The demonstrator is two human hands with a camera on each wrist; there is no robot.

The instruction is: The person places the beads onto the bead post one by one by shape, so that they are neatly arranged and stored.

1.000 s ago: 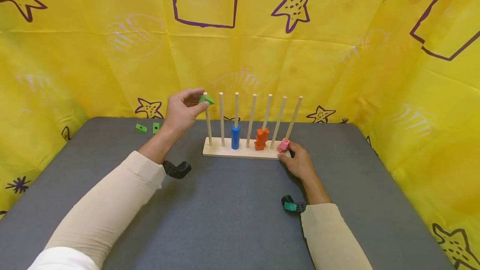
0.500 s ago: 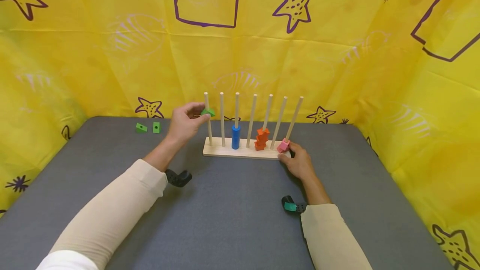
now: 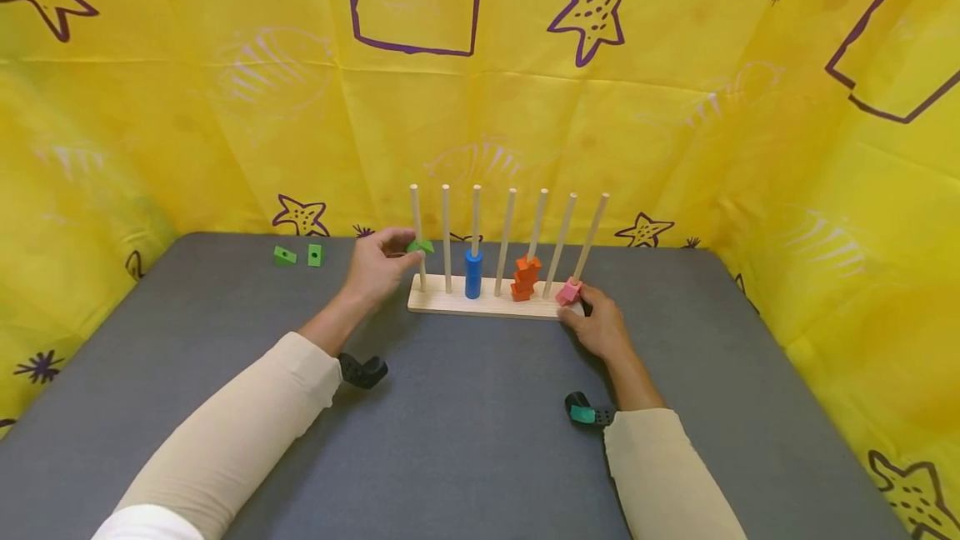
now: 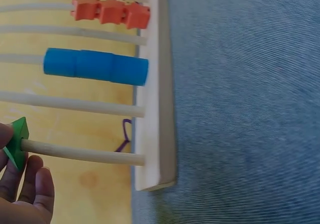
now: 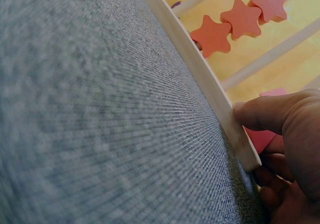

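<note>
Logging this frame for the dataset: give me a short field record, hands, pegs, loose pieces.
left hand: pinches green triangle threaded on the leftmost peg, partway down
right hand: grip on the right end of the wooden base, beside the pink block
blue cylinders: stacked on third peg
orange stars: stacked on fifth peg
loose pieces: two green blocks on the grey mat, far left

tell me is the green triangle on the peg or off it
On it. The peg runs through the green triangle, held partway down by the left hand, above the base.
</note>
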